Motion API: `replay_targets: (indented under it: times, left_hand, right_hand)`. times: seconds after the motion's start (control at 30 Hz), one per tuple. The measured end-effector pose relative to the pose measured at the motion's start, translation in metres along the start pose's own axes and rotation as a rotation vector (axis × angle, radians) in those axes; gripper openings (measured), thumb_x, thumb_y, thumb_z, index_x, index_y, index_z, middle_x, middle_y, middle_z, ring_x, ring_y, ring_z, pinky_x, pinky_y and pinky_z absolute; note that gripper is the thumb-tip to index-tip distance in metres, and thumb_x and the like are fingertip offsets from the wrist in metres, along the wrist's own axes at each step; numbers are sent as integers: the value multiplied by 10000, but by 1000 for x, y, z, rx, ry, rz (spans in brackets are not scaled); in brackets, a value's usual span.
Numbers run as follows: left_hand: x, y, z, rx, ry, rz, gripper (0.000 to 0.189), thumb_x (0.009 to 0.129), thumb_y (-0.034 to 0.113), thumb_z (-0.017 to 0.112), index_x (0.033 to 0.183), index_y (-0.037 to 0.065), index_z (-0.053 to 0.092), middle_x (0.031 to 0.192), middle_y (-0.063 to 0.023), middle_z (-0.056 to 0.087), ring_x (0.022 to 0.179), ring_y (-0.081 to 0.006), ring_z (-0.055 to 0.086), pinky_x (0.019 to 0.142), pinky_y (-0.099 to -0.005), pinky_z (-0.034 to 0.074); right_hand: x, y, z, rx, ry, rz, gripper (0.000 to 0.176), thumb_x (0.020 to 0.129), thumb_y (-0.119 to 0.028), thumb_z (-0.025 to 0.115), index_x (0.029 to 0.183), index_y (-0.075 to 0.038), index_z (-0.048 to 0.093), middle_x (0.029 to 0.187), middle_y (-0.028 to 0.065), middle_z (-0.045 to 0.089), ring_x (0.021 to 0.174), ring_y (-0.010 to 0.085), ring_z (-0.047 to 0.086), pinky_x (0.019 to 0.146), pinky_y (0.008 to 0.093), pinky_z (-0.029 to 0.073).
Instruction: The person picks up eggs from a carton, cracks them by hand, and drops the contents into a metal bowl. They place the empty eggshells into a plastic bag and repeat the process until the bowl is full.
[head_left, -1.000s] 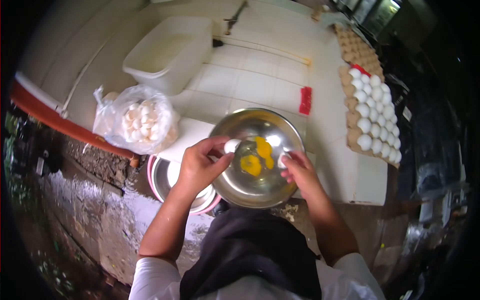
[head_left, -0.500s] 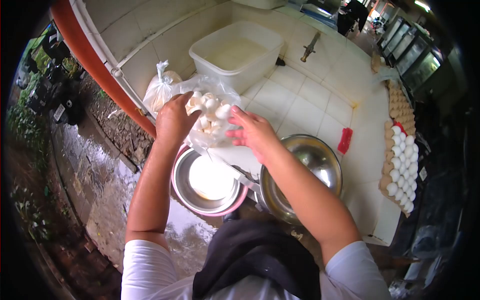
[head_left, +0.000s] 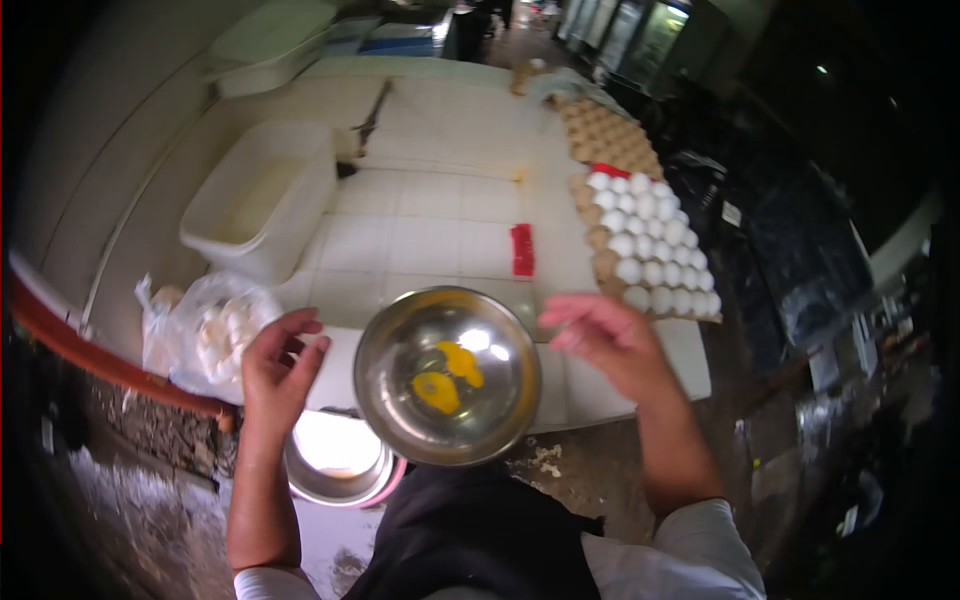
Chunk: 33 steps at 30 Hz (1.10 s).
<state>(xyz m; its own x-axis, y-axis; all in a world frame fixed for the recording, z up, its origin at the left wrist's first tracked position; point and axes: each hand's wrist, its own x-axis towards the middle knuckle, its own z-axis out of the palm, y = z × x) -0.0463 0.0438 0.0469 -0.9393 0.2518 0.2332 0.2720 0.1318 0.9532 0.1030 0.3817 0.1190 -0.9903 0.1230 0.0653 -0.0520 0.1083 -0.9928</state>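
A steel bowl (head_left: 385, 420) with several broken egg yolks (head_left: 440, 388) inside stands between my two hands. My left hand (head_left: 282, 365) is to its left, thumb and fingers apart, holding nothing. Just beyond it lies a clear plastic bag (head_left: 195, 315) filled with eggshells (head_left: 228, 335). On the bowl's right, my right hand (head_left: 605, 335) hovers over the tiled counter, fingers stretched out and nothing visible in them. Closest to that hand is a cardboard tray (head_left: 606, 265) with rows of white eggs (head_left: 655, 245).
A white plastic tub (head_left: 215, 235) of cloudy liquid stands in the tiled basin near a tap (head_left: 375, 115). A red strip (head_left: 522, 250) lies on the tiles. Stacked egg trays (head_left: 605, 130) are behind the eggs. A metal pot (head_left: 335, 485) sits low at left.
My view has turned right. My left hand has come away from the bag of eggshells, and my right hand has moved from the bag across to the bowl's right side.
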Motion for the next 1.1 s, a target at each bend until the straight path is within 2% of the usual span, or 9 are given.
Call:
replay_targets:
  times: [0.1,0.2,0.23,0.4,0.6,0.8,0.87,0.97,1.1]
  left_hand:
    - [11,39,72,3,-284,91,299,821,21,743,1109,0,664,1009,-79,684,717,-74,576,612,-215,479]
    - [23,67,146,176,-488,395,302,792,219,769,1024,40,697,953,-130,703,675,-231,651,617,-334,526]
    - [25,89,168,260,-564,389,305,797,172,771,1048,20,691,925,-130,687,672,-190,630,620,-305,514]
    - [74,117,293,332,-482,639,321,813,245,721,1066,49,694,927,-159,676,743,-276,657,702,-378,537]
    - [124,124,400,613,-370,657,314,810,250,675,1049,48,652,1032,-164,658,991,-328,622,840,-408,507]
    - [149,117,445,814,-334,517,464,798,322,700,1165,61,588,1136,-155,623,1090,-318,595,911,-435,496]
    - [151,115,445,821,-378,541,470,777,274,723,1167,63,569,1125,-147,626,1093,-317,594,910,-432,497]
    - [150,117,439,647,-336,527,471,749,220,745,1156,67,563,1132,-150,616,1101,-323,590,909,-428,498]
    - [150,114,437,588,-472,518,495,724,202,767,1146,62,547,1156,-164,598,1065,-331,604,905,-424,500]
  right_hand:
    - [-13,-16,-76,-429,408,-196,249,918,-101,668,1160,-49,655,999,-3,678,801,48,562,712,221,481]
    - [-13,-8,-147,-750,556,-187,288,868,-85,688,1152,-45,663,977,67,688,822,138,635,705,264,506]
    - [-6,-2,-168,-753,565,-189,288,868,-85,688,1152,-45,663,977,67,688,822,138,635,705,264,506]
    - [36,11,-210,-1166,722,28,448,818,-319,717,1173,-54,649,1055,150,668,944,305,659,801,407,526]
    - [65,21,-219,-1345,656,248,496,771,-404,733,1101,-45,642,1096,168,659,1021,326,642,857,425,522]
    - [32,35,-226,-980,840,-66,379,784,-222,709,1095,-45,588,1017,141,649,850,253,651,734,375,528]
    - [6,26,-214,-64,855,-1,333,845,-307,674,1084,-89,597,893,73,619,679,154,587,583,299,474]
    - [-40,26,-206,513,699,67,356,926,-459,567,1054,-129,608,742,9,565,553,106,508,483,248,373]
    - [-81,34,-181,752,655,179,565,950,-639,399,1022,-125,622,600,-12,512,470,148,479,448,282,349]
